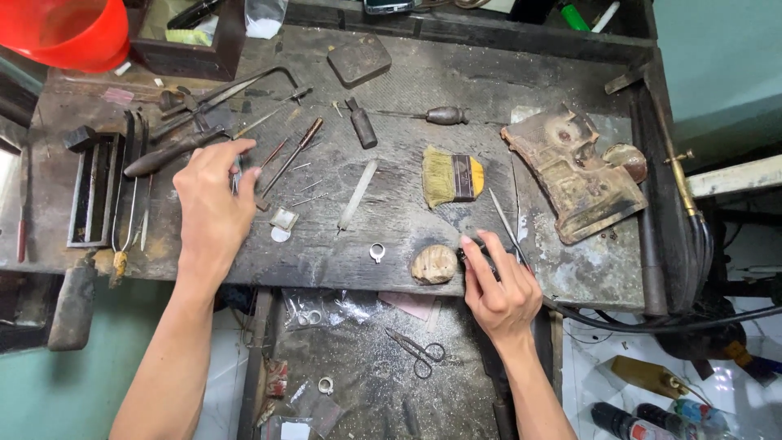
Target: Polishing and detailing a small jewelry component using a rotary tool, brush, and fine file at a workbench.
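Observation:
My left hand (213, 200) reaches over the left part of the dark, worn workbench (407, 81). Its fingertips pinch a thin metal tool (237, 176) among several loose picks and gravers (291, 156). At the bench's front edge, my right hand (503, 292) is closed around a dark handpiece (471, 257); a black cable (619, 323) trails off to the right. Just left of that hand sits a rounded wooden block (434, 264). A small silver ring (376, 252) lies on the bench between my hands.
A flat brush (452, 177), a pale stick file (358, 194), a wooden-handled awl (444, 116) and a rusty metal plate (574, 175) lie on the bench. A red bowl (69, 33) is at the top left. Scissors (419, 352) rest in the tray below.

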